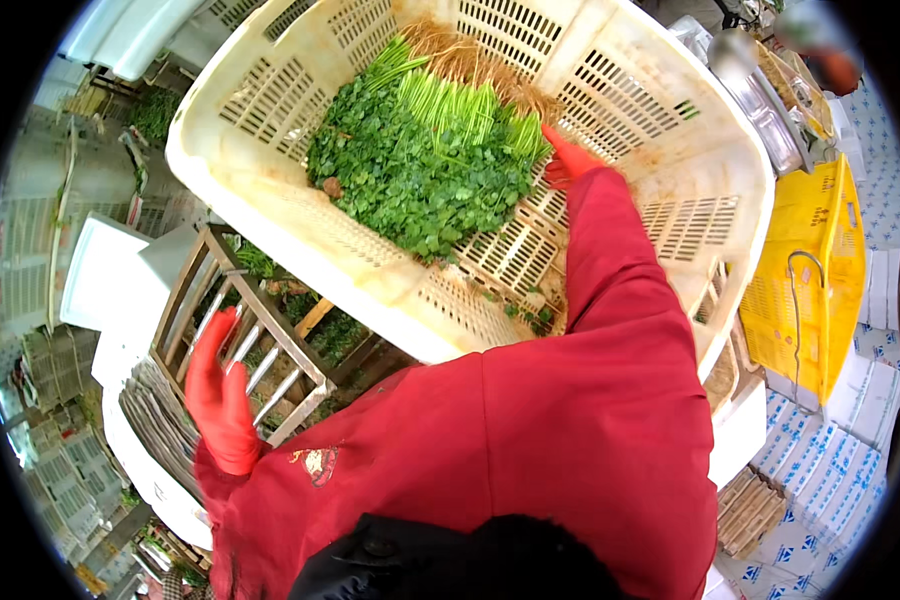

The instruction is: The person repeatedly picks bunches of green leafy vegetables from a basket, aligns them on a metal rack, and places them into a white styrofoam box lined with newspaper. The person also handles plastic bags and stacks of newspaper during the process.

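A large off-white plastic crate [330, 277] with slotted walls stands in front of me. Inside lies a heap of leafy green herbs that look like cilantro [427, 172], pale stems and brown roots [465, 56] towards the far wall. My right hand [576, 159], in a red glove, reaches into the crate at the right edge of the heap. Its fingertips are against the stems; whether they grip any is not clear. My left hand [221, 397], also red-gloved, is raised outside the crate at the left, fingers apart and holding nothing.
Below my left hand is a metal-barred frame [262, 330] with greens under it. A stack of flat sheets [157, 420] sits at far left. Right of the crate stand a yellow plastic crate [795, 277] with a metal hook [797, 322] and printed white boxes [817, 465].
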Motion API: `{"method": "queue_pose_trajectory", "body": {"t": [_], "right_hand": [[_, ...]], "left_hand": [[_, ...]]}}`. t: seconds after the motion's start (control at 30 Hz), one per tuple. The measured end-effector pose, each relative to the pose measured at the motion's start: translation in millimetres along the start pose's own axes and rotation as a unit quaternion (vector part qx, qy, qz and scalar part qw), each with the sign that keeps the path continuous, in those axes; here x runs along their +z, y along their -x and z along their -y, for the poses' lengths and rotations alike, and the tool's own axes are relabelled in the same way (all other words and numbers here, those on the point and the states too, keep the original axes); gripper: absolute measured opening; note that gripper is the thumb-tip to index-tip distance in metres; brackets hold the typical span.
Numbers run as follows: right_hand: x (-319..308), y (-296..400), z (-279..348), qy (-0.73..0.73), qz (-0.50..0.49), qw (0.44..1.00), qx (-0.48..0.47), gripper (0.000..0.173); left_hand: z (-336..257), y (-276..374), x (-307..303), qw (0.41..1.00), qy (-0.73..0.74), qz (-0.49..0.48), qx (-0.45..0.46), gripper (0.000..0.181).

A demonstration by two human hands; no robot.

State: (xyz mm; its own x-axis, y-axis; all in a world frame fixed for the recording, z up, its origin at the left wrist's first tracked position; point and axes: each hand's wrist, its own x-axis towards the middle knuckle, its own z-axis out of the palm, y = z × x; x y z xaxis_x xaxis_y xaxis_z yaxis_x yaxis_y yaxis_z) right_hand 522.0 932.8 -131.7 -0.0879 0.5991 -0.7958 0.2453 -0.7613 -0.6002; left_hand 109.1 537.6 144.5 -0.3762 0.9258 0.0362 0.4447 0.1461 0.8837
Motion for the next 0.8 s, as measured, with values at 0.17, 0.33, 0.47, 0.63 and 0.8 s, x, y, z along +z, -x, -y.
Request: {"method": "queue_pose_trajectory", "body": {"t": [0.17, 0.33, 0.47, 0.63, 0.8], "right_hand": [[49, -115, -13, -0.276, -0.080, 0.945, -0.157, 0.121], [36, -26, 34, -0.126, -0.014, 0.977, -0.172, 0.124], [43, -42, 29, -0.118, -0.019, 0.974, -0.193, 0.122], [52, -51, 8, -0.256, -0.012, 0.948, -0.187, 0.126], [54, -31, 21, -0.224, -0.029, 0.968, -0.107, 0.113]], "left_hand": [[-87, -176, 50, 0.956, -0.097, 0.179, 0.209, 0.049], [-67, -318, 196, 0.907, -0.139, 0.390, 0.072, 0.076], [5, -386, 307, 0.844, -0.362, 0.376, 0.125, 0.093], [72, -410, 402, 0.817, -0.391, 0.383, 0.181, 0.110], [75, -427, 425, 0.843, -0.311, 0.425, 0.105, 0.112]]}}
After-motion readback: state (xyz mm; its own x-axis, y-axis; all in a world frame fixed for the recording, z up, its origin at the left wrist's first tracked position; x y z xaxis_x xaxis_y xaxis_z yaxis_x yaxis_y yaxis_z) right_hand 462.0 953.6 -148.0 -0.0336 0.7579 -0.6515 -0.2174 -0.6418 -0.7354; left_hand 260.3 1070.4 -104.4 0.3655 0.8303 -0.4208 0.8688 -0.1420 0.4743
